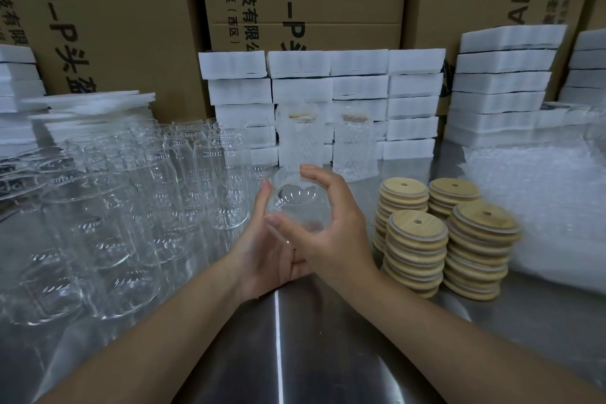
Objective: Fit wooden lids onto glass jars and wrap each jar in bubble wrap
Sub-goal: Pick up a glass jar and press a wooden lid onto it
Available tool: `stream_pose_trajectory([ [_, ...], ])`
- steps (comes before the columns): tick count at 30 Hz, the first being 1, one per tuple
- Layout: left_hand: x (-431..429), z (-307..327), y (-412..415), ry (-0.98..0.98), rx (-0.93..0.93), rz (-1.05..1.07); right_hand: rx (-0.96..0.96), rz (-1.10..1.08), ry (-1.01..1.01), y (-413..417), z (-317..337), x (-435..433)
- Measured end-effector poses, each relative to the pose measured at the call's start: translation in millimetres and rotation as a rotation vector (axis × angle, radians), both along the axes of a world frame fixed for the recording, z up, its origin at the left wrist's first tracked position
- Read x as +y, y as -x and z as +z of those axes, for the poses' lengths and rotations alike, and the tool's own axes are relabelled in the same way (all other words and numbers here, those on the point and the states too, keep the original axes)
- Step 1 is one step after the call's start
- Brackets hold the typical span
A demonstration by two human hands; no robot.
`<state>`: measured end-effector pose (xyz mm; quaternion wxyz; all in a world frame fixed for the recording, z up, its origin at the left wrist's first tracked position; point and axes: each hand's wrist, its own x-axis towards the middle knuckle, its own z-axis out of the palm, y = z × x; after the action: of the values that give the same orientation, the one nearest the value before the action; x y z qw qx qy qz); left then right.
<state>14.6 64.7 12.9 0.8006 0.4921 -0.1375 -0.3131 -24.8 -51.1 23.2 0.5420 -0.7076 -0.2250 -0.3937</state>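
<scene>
Glass in the middle: I see one jar [296,207] held above the steel table [295,338], tipped toward the camera, mouth first I think. The right hand [331,233] clamps round it, forefinger over, thumb under. The left hand [262,246] cups it from beneath, thumb on its side. Lids [416,229] are stacked just right; bare jars [131,207] crowd the left.
</scene>
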Motion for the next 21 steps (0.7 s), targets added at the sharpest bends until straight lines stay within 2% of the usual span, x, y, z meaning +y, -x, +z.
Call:
stream_pose_trajectory([
  [12,-1.2,-2.3,-0.2,-0.035,-0.074,0.054,-0.05,0.005,0.045,-1.9,1.2,-2.8],
  [16,-6.2,-8.3,-1.9,0.072,-0.071,0.167,0.071,0.055,-0.001,0.5,4.3,-4.0],
  [21,-6.2,-3.4,0.0,0.078,-0.146,0.268,0.195,0.063,-0.045,-5.3,1.2,-3.2],
])
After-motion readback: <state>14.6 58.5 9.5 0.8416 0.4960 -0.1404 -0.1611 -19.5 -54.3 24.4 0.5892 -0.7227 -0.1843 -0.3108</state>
